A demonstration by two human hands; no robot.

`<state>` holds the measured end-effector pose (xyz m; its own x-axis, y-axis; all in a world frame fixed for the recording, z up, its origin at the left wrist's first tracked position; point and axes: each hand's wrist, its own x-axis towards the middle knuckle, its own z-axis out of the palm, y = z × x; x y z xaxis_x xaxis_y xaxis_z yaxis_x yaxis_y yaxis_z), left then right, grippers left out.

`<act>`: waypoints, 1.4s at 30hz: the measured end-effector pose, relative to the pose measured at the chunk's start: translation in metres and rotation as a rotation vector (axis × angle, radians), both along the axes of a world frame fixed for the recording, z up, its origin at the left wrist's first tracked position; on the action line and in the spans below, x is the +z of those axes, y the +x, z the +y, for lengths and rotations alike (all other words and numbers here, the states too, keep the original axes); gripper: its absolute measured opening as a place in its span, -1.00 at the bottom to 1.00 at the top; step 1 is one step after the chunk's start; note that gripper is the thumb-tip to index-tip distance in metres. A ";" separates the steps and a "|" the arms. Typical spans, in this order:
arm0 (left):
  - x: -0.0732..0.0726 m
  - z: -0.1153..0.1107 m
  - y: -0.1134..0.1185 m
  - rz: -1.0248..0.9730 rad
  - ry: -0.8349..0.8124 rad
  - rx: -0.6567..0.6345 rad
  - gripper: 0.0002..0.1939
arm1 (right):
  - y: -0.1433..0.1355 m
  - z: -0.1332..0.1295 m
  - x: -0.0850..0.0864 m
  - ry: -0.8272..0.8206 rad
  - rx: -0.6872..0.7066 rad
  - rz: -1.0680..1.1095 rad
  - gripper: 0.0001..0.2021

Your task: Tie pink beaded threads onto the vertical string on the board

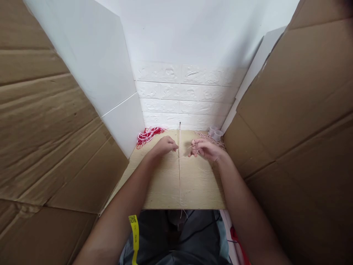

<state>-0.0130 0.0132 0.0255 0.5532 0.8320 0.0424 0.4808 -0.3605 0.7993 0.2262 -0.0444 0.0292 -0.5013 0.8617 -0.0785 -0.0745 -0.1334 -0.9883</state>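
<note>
A pale cord (179, 169) runs from a small dark fixing (180, 123) at the foot of the wall, down the middle of the wooden board, and its loose ends hang over the front edge. Just left of the cord is my left hand (166, 145), its thumb and finger pinched together; whatever lies between them is too fine to make out. To the right of the cord, my right hand (204, 148) has its fingers curled with a thin pale thread (198, 150) across them. Motion blurs the fingertips there slightly.
Red and white cords (149, 136) lie heaped at the back left of the board (162, 187). Pinkish cords (205, 136) and small translucent cups (217, 135) are at the back right. Cardboard walls (55, 121) flank both sides; a white brick-patterned wall (190, 92) stands behind.
</note>
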 end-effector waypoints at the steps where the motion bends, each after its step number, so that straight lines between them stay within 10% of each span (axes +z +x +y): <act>1: 0.001 -0.001 0.000 0.000 -0.001 -0.001 -0.79 | 0.000 0.000 0.000 0.012 -0.011 -0.011 -0.84; 11: 0.012 -0.007 -0.004 0.032 -0.022 -0.104 -0.70 | 0.007 0.020 -0.021 0.453 -0.816 -0.665 -0.81; 19: 0.026 -0.012 -0.013 0.022 -0.220 -0.209 -0.62 | 0.010 0.022 -0.015 0.588 -1.149 -0.468 -0.81; 29: 0.035 -0.015 -0.017 -0.135 -0.475 -0.305 -0.59 | 0.010 0.022 -0.009 0.172 -0.978 0.139 -0.67; 36: 0.033 -0.016 -0.019 -0.070 -0.465 -0.332 -0.56 | 0.006 0.022 -0.017 0.661 -0.957 -0.407 -0.79; 42: 0.030 -0.015 -0.017 -0.115 -0.343 -0.298 -0.62 | 0.001 0.020 -0.023 0.895 -0.805 -0.658 -0.53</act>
